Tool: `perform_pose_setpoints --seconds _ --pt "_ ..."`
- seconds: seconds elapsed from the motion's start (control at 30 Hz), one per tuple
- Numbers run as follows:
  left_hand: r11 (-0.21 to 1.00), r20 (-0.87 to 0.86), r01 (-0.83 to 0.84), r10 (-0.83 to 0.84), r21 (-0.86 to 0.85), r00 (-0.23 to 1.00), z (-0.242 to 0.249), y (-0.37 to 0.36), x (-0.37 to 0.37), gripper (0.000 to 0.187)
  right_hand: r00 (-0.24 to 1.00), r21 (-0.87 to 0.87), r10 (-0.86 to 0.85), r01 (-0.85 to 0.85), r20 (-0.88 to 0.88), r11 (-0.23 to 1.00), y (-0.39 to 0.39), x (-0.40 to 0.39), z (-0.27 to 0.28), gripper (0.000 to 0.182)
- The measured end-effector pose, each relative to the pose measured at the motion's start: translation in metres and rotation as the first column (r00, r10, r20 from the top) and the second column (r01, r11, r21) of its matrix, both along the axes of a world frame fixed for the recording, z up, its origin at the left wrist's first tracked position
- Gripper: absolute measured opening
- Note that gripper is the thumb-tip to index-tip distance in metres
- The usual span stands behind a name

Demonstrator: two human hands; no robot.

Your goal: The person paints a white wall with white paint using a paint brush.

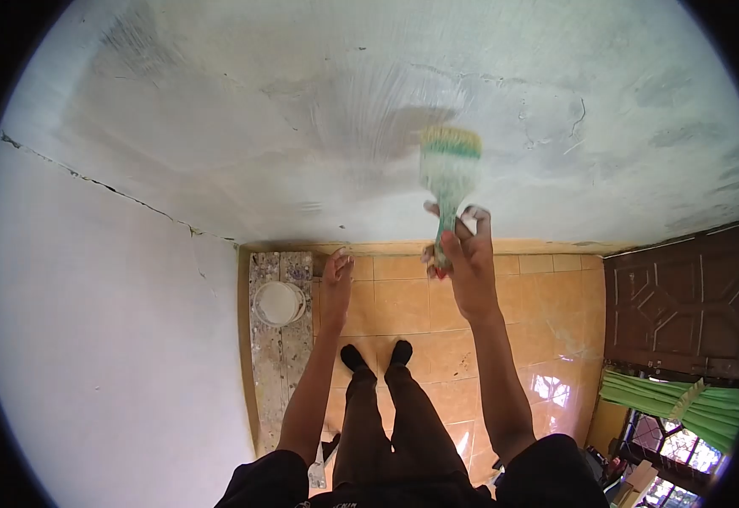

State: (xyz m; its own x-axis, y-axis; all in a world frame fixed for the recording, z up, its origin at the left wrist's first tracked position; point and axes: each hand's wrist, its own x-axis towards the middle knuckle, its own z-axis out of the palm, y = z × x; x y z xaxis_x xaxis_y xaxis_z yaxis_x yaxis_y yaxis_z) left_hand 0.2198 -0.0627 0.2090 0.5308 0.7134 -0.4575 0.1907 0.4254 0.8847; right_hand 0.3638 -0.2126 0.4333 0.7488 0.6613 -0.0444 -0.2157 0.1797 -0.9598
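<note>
legs: closest to the camera, dark trousers (395,423) running from 6 o'clock up toward the middle, ending in black shoes (378,354) on the floor.
sleeves: black, at the bottom edge on both sides of the legs.
floor: glossy orange-tan tiles (403,305) with a bit of glare toward 4 o'clock.
right hand: the right hand (463,250) is raised just right of centre, fingers wrapped tight around the handle of a paint brush (450,165). Closed grip, thumb side facing us.
paint brush: wide brush, greenish body, yellow-tipped bristles, a bit blurred. It sticks up from the fist toward 12 o'clock and the bristles are pressed on the wall.
wall: grey patchy plaster wall (302,102) filling the whole upper half, with streaky marks around the brush.
left hand: the left hand (336,269) is stretched out just left of centre, holding nothing, fingers loosely open with the tips at the base of the wall.
plank: paint-spattered wooden plank (281,364) lying on the floor along the side wall, around 7 o'clock from centre.
bucket: white round bucket (278,302) sitting on the far end of the plank, just beside the left hand but not touching.
side wall: smooth white side wall (107,339) from 7 to 9 o'clock, with a crack along the corner.
door: brown panelled door (683,296) at 3 o'clock, green cloth (674,406) below it at 4 o'clock.
</note>
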Motion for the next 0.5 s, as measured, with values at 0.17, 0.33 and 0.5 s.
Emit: perform_pose_setpoints --seconds 0.17,0.33,0.5 --pt "0.999 -0.037 0.051 -0.05 0.012 0.998 -0.015 0.009 0.0 0.047 0.975 0.137 -0.112 0.086 0.192 0.987 0.051 0.03 0.006 0.032" --pt "0.998 -0.041 0.062 -0.062 0.001 0.997 -0.004 0.002 0.002 0.047 0.907 0.012 -0.158 0.167 0.389 0.986 0.079 0.054 -0.073 0.028" --pt "1.0 0.011 -0.013 0.013 -0.023 1.0 -0.01 0.0 -0.006 0.048 0.967 -0.06 -0.163 0.178 0.197 0.982 0.061 0.022 -0.129 0.04"
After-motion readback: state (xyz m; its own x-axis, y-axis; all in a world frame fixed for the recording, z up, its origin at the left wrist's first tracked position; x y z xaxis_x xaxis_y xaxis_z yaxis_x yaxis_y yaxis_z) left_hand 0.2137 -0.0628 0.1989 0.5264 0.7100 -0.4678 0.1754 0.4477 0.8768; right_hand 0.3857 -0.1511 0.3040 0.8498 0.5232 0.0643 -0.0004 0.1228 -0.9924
